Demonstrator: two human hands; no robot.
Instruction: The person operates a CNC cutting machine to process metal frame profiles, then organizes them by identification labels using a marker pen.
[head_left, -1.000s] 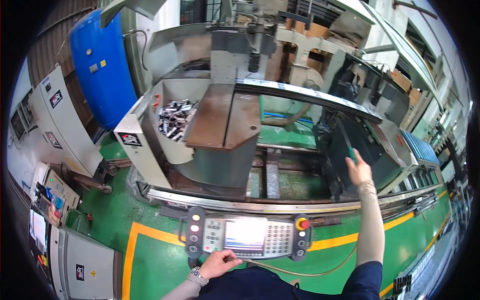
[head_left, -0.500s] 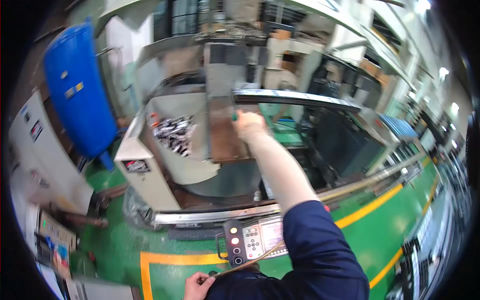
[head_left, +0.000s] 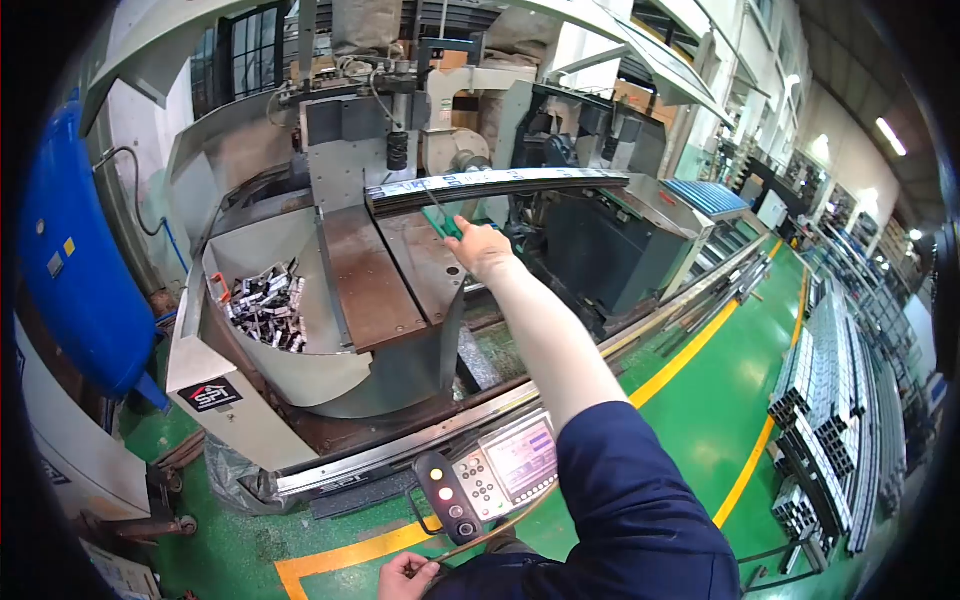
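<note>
My right hand (head_left: 482, 250) is stretched out over the saw machine, closed around a green air blow gun (head_left: 452, 228) with a thin nozzle. Its nozzle points at the near end of a stack of long dark metal profiles (head_left: 500, 183) with printed film on top. These profiles lie across the brown steel machine table (head_left: 375, 275). Low in the view, my left hand (head_left: 408, 577) is closed around a thin yellowish hose (head_left: 495, 530), which runs up behind my right forearm. My right fingers partly cover the gun.
A bin of short metal offcuts (head_left: 268, 305) sits left of the table. The control panel (head_left: 515, 462) stands close in front of me. A blue tank (head_left: 80, 260) is at far left. Bundled profiles (head_left: 830, 400) lie on the right by a yellow floor line (head_left: 745, 470).
My view has turned right and become sharper, so the machine appears further left. My right hand still holds the blow gun by the profiles, and my left still grips the hose.
</note>
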